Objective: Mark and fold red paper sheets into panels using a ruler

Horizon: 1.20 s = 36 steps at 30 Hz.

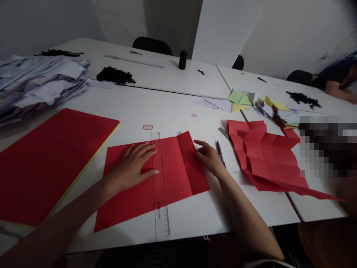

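Note:
A red sheet of paper [174, 167] lies before me, with a crease near its right side and a strip beyond the crease that looks slightly raised. Across the sheet, from far to near, runs a clear plastic ruler [161, 212]. My left hand [135, 163] is spread flat on the sheet, its fingertips on the ruler's left edge. At the strip's right edge is my right hand [208, 156], index finger stretched out and the other fingers curled at the paper's edge. Beside it lies a black pen [220, 152].
A stack of red sheets [61, 160] lies left, below a heap of white paper [41, 83]. Creased red paper [270, 152] lies right, over a metal ruler [224, 133]. Farther back are black cord [114, 75], a black bottle [182, 60] and scissors [135, 53]. Another person's arm [338, 91] shows far right.

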Tool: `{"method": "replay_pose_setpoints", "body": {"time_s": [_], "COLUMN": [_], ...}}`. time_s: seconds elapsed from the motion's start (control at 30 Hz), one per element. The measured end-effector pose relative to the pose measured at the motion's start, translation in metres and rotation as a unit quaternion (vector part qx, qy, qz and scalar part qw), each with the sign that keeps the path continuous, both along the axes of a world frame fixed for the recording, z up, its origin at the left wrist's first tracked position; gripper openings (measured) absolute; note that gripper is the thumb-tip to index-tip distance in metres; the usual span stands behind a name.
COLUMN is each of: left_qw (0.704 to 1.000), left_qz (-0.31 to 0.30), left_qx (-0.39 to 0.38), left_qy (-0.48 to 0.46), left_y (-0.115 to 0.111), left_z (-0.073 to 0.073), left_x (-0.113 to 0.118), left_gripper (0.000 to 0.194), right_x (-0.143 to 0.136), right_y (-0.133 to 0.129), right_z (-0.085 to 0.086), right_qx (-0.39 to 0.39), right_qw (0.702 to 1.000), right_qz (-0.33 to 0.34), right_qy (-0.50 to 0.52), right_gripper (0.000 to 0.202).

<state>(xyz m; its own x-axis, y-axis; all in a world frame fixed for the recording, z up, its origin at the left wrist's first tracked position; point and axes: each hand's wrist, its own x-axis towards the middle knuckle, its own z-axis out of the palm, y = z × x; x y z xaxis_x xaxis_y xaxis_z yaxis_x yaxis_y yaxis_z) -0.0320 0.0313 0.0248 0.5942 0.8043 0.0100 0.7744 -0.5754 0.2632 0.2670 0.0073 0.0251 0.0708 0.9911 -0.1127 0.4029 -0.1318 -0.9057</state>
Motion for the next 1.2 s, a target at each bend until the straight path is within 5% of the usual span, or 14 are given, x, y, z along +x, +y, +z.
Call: {"method": "replay_pose_setpoints", "body": {"time_s": [1.2], "left_qw": [0.998], "left_qz": [-0.008], "left_qx": [0.027], "left_qy": [-0.057], "left_y": [-0.004], "left_z": [-0.012], "left_x": [-0.002], "left_gripper": [0.069], "right_x": [0.007], "right_y": [0.0], "right_z": [-0.001], "right_qx": [-0.024], "right_qw": [1.0], "right_qz": [-0.008], "right_qy": [-0.016], "right_gripper": [0.056]}}
